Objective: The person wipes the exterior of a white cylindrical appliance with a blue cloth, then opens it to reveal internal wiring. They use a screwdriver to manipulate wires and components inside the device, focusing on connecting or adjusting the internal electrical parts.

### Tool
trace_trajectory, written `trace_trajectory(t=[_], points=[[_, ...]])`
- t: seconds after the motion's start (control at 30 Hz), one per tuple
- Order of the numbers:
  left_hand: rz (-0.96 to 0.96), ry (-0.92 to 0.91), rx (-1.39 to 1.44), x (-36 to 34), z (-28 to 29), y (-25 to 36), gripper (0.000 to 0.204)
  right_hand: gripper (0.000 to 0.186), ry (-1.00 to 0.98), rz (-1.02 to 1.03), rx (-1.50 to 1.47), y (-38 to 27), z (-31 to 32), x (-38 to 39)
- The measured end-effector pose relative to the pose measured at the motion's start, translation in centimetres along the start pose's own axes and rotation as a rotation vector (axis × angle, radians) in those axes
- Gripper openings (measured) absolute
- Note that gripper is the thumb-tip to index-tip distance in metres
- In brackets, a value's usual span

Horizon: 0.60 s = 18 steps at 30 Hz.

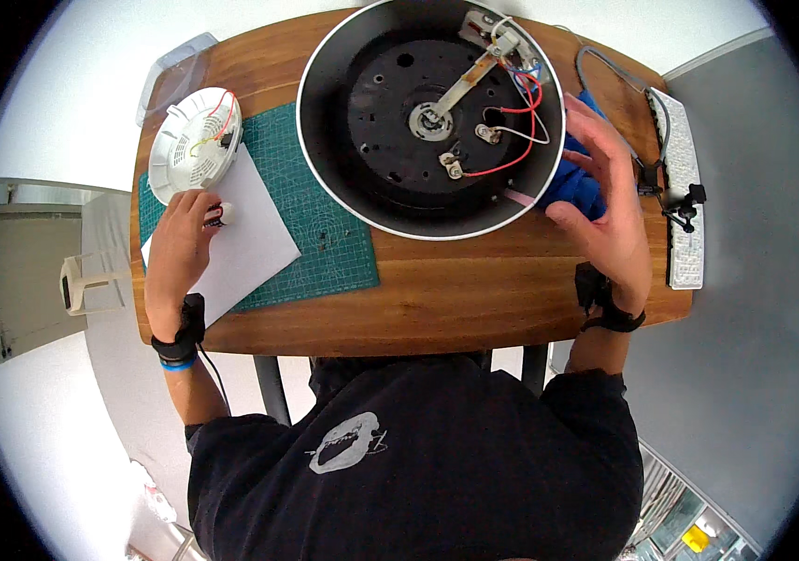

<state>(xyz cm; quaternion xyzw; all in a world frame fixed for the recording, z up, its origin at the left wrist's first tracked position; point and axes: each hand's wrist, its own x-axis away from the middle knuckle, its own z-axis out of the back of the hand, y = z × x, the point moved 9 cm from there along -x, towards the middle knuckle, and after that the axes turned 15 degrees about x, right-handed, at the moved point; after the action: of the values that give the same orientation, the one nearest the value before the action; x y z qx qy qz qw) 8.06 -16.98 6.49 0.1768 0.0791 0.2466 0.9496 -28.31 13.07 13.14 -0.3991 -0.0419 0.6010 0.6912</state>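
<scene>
Left hand (178,241) pinching white part (228,213) protruding rightward, right hand (618,210) spread wide beside black pan (327,140)

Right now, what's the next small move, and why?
I'd probably close the right hand on the round shell to steady it: that hand stands open beside it, while the left hand has its fingertips at a small white part over the paper.

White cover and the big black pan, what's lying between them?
In the head view, green mat lies between the cover and the pan, with white paper on it by the cover's lower right.
</scene>
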Motion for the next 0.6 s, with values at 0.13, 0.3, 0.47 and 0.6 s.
trace_trajectory(t=[0.13,0.3,0.47,0.6], points=[[0.13,0.016,0.039,1.2,0.0,-1.3,0.047,0.087,0.04,-0.042,-0.015,0.8,0.9,0.4],[0.057,0.149,0.176,1.4,3.0,2.7,0.053,0.083,0.064,-0.057,-0.011,1.2,1.5,0.5],[0.006,0.327,0.064,2.0,7.3,6.4,0.059,0.076,0.132,-0.051,0.039,1.2,2.7,0.5],[-0.1,0.494,0.019,3.1,10.7,10.8,0.047,0.066,0.194,-0.064,0.096,-0.5,4.9,0.5]])
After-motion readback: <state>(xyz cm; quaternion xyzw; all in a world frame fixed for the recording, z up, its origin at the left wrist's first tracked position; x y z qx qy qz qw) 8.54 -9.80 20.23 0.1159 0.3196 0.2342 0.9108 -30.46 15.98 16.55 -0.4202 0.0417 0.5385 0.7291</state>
